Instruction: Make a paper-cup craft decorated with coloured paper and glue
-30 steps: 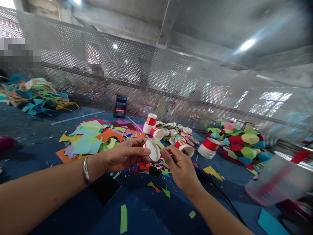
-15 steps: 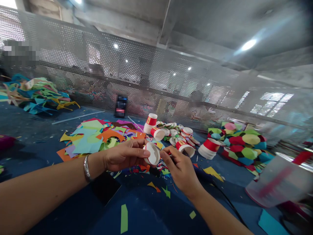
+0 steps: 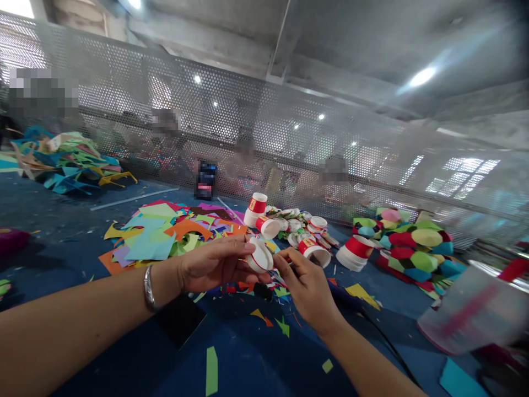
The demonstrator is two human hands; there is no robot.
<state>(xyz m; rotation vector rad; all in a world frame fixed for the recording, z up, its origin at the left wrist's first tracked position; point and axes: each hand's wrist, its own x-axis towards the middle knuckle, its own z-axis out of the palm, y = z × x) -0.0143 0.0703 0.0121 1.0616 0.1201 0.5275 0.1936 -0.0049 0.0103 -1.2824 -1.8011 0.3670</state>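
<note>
One small white cup piece [image 3: 261,258], round, held up between the hands over the blue tabletop [image 3: 248,353]. Left hand [image 3: 217,263], silver bangle [image 3: 149,288] at the wrist, clamps it with thumb on top and fingers behind. Right hand [image 3: 308,286] close by, thumb and forefinger drawn together at the piece's right edge; cannot tell whether they grip that edge or something small. Below, bright paper clippings [image 3: 282,291]. Just beyond, a red-and-white cup [image 3: 268,227] on its side, near an inverted cup stack [image 3: 255,209]; heap of white discs [image 3: 294,225] to their right. Another cup [image 3: 314,252] lies tipped, a tilted stack [image 3: 355,252] near it. Left of these, loose coloured sheets [image 3: 151,242]. Far right, patchwork paper shapes [image 3: 417,242] and, nearer, a translucent container [image 3: 467,314]. Phone [image 3: 205,179] upright before the perforated screen [image 3: 185,110].
</note>
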